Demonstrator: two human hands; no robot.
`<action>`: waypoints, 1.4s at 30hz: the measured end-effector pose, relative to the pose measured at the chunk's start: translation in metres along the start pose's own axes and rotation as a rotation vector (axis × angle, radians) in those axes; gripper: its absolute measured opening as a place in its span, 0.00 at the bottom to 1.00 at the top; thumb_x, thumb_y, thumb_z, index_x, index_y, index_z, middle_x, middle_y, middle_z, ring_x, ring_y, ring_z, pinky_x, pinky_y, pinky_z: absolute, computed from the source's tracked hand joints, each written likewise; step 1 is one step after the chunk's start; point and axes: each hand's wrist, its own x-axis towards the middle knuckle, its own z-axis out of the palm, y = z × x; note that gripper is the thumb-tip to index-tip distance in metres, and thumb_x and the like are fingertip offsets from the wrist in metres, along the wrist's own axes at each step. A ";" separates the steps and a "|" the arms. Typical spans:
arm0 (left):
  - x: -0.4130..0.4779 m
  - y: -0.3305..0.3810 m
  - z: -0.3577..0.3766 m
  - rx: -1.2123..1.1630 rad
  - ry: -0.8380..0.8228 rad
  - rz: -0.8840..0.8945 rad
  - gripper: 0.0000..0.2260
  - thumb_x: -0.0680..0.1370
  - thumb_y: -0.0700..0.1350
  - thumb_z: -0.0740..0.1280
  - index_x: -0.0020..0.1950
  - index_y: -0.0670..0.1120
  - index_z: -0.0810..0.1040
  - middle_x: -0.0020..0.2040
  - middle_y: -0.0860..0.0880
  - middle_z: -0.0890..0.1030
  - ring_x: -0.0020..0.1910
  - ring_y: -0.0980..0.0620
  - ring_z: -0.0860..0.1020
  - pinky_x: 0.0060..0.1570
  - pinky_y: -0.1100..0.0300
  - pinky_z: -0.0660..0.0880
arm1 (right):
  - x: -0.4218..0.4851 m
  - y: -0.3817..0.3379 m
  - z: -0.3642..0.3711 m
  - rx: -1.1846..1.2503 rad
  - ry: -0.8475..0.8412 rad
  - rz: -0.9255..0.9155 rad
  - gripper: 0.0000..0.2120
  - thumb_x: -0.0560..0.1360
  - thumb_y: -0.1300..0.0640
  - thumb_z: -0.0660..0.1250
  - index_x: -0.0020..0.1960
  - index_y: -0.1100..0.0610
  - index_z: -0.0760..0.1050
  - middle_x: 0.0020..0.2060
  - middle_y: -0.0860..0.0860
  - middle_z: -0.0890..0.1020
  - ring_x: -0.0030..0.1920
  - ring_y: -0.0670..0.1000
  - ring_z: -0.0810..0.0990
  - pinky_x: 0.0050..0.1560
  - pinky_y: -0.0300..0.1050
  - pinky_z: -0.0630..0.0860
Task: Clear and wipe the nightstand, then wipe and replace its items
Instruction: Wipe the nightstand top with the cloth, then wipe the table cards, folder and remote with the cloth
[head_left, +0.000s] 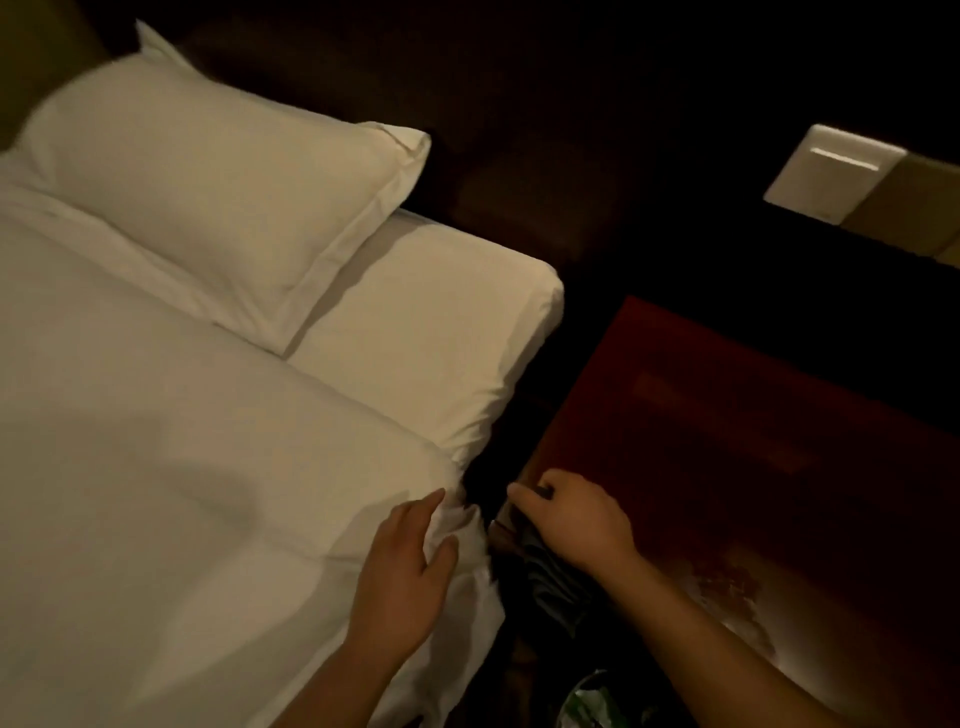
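The dark reddish wooden nightstand (727, 441) stands at the right, beside the bed; nothing shows on its lit top. My right hand (569, 519) is at its front left corner, fingers closed on a dark grey cloth (550, 577) that hangs down over the edge. My left hand (405, 577) rests flat with fingers apart on the white duvet (182, 493) at the bed's edge, holding nothing.
A white pillow (208, 192) lies at the head of the bed against a dark headboard. A cream wall switch plate (836, 171) sits above the nightstand. A narrow dark gap separates bed and nightstand. Something green and glossy (597, 701) shows at the bottom.
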 end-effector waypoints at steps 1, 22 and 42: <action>-0.006 -0.006 -0.009 0.006 0.008 -0.022 0.22 0.81 0.47 0.65 0.75 0.57 0.68 0.68 0.56 0.72 0.64 0.49 0.74 0.62 0.59 0.68 | -0.003 -0.011 0.001 0.003 -0.013 -0.019 0.26 0.69 0.28 0.56 0.36 0.51 0.70 0.32 0.47 0.77 0.32 0.47 0.76 0.28 0.44 0.66; -0.172 -0.248 -0.263 0.122 0.398 -0.457 0.29 0.81 0.54 0.63 0.81 0.55 0.56 0.81 0.47 0.60 0.80 0.47 0.56 0.77 0.52 0.54 | -0.128 -0.355 0.187 0.313 -0.486 -0.367 0.29 0.72 0.33 0.67 0.42 0.61 0.76 0.36 0.57 0.81 0.32 0.50 0.79 0.38 0.47 0.75; -0.184 -0.343 -0.327 0.101 0.437 -0.515 0.30 0.81 0.55 0.62 0.81 0.51 0.57 0.81 0.45 0.60 0.81 0.45 0.55 0.79 0.49 0.55 | -0.151 -0.441 0.264 0.594 -0.842 -0.120 0.25 0.64 0.40 0.78 0.50 0.58 0.82 0.41 0.56 0.86 0.41 0.56 0.86 0.39 0.44 0.80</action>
